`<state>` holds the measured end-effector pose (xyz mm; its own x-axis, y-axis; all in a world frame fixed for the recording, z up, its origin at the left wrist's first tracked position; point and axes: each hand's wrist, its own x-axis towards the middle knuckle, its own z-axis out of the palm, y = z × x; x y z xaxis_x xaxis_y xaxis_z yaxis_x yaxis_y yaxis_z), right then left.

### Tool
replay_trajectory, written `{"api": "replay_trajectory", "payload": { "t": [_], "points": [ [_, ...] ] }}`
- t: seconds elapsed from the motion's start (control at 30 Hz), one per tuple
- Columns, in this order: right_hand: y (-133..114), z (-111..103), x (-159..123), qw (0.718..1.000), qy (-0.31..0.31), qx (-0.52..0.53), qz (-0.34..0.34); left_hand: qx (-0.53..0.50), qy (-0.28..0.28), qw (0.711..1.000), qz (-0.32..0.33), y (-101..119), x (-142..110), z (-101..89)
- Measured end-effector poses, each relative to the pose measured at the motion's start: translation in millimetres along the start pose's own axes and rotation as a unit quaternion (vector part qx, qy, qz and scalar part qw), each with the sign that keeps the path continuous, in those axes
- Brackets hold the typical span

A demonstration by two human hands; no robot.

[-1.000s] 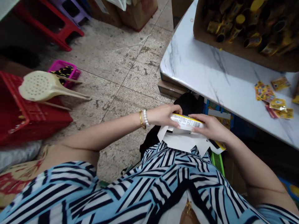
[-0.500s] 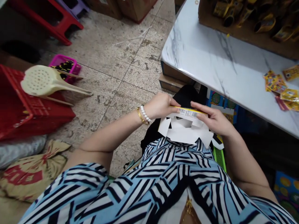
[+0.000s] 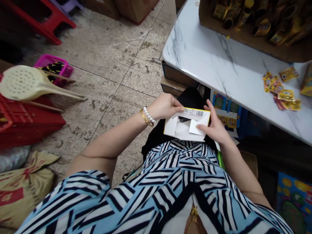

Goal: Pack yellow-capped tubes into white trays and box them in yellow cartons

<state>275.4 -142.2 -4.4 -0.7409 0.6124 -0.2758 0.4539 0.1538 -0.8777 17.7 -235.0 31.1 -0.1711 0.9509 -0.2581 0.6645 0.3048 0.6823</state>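
A small cardboard box (image 3: 180,133), white inside with a yellow edge and a printed barcode strip, lies open above my lap. My left hand (image 3: 163,105) pinches its upper left edge, the thumb on the printed strip. At the right end, my right hand (image 3: 214,125) has its thumb on a white flap that is folded inward, its fingers behind the end wall. The left side flap also leans in over the opening. Past the flaps the inside of the box shows only in part.
To the right stands a marble-patterned table (image 3: 202,61) bearing yellow sachets (image 3: 273,83) and a large carton (image 3: 243,39) of yellow-wrapped items. Cardboard boxes (image 3: 173,86) sit beneath its corner. On the left are a cream stool (image 3: 21,83), a red crate (image 3: 31,123), a pink basket (image 3: 67,70) and a sack (image 3: 34,185).
The box has tilted so its opening faces me more. My right hand has moved from the printed edge to the right end, and the flaps there are now folded inward.
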Motion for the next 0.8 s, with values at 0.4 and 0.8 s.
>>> {"api": "replay_trajectory", "payload": {
  "t": [0.4,0.8],
  "points": [
    [-3,33,0,0.972,0.124,-0.188,-0.059,-0.236,0.027,0.971,0.006,-21,-24,22.6],
    [-12,39,4,0.963,0.145,-0.218,-0.07,-0.201,0.133,0.97,0.001,-31,-78,66.7]
  ]
}}
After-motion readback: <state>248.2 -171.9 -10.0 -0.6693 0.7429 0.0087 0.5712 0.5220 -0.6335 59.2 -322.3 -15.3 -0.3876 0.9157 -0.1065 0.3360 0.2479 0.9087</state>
